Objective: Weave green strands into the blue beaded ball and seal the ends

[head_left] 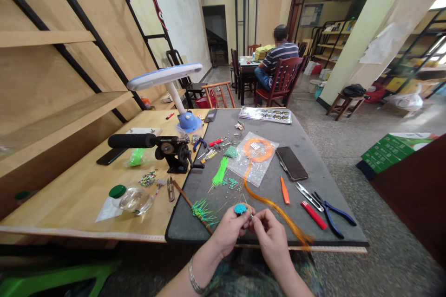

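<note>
My left hand [227, 226], with a silver bangle at the wrist, is closed around a small cluster of turquoise beads [240, 209] that shows above the thumb. Close against it, my right hand [270, 228] is closed in a pinch at the bead cluster's right side. Something thin and pale sits at its fingertips, too small to name. Left of my hands, a brown stick [186, 198] bears green-turquoise beaded strands [203, 212]. Orange thread [268, 202] trails past my right hand from a clear plastic bag [261, 174]. Loose turquoise beads [232, 183] lie beyond my hands.
On the grey mat [216, 125] lie blue-handled pliers [332, 213], snips [309, 196], a red lighter [313, 216], an orange-handled tool [285, 191] and a phone [292, 163]. A black hand-cranked device [176, 155], a lamp [190, 120] and a bottle [135, 199] stand left. A person [278, 58] sits beyond.
</note>
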`<state>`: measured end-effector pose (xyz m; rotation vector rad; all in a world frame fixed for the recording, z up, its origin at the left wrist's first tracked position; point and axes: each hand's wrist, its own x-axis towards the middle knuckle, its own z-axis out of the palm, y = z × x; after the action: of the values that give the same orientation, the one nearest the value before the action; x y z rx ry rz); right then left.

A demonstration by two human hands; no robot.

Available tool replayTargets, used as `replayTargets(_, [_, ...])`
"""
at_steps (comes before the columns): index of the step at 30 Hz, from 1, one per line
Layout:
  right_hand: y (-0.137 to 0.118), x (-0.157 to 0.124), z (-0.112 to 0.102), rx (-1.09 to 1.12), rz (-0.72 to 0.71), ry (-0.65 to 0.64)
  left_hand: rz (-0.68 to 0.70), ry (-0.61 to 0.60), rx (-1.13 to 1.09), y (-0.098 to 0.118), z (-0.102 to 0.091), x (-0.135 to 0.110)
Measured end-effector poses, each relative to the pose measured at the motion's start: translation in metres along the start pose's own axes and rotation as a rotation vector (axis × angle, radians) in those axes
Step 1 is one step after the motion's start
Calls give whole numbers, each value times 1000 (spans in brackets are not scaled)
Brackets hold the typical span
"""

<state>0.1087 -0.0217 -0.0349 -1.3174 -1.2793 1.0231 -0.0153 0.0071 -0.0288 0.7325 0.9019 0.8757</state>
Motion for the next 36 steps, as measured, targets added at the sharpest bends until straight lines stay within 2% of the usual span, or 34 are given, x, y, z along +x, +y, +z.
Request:
replayTargets(9, [6, -1, 1, -7, 6, -15, -9, 17, -12, 1, 3, -1])
replayTargets(36, [0, 1, -1, -52, -34, 32, -18, 29, -28, -3, 3, 1])
